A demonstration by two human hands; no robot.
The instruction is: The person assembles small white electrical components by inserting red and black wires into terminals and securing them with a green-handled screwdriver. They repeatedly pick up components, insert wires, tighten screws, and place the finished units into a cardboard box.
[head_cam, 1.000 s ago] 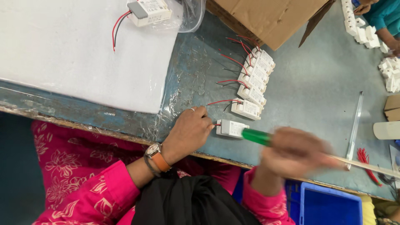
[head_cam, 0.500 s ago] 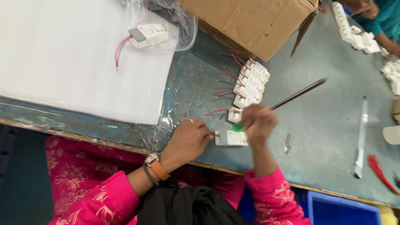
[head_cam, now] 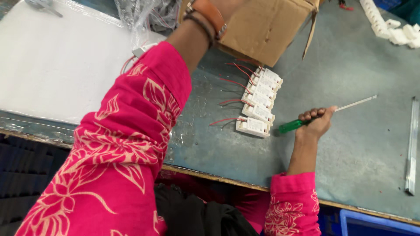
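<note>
Head view, looking down on a grey-blue worn tabletop (head_cam: 358, 144); right hand (head_cam: 316, 123) resting on it, grip closed around a green-handled screwdriver with a long thin metal shaft (head_cam: 326, 112), shaft pointing up and to the right, green handle end just beside the nearest small white rectangular plastic module with red wires (head_cam: 253, 126); four more such modules in a row (head_cam: 264, 93) behind it, touching one another, running up to a brown cardboard box (head_cam: 267, 30); left hand raised at the top edge of the frame against that box, fingers cut off, grip not determinable; orange-strapped wristwatch (head_cam: 211, 13) and pink floral sleeve (head_cam: 127, 144) on the left arm; white sheet (head_cam: 57, 65) at left; clear plastic bag (head_cam: 148, 15) behind the arm; slim metal strip (head_cam: 412, 144) at far right; loose white plastic parts (head_cam: 391, 26) at upper right.
</note>
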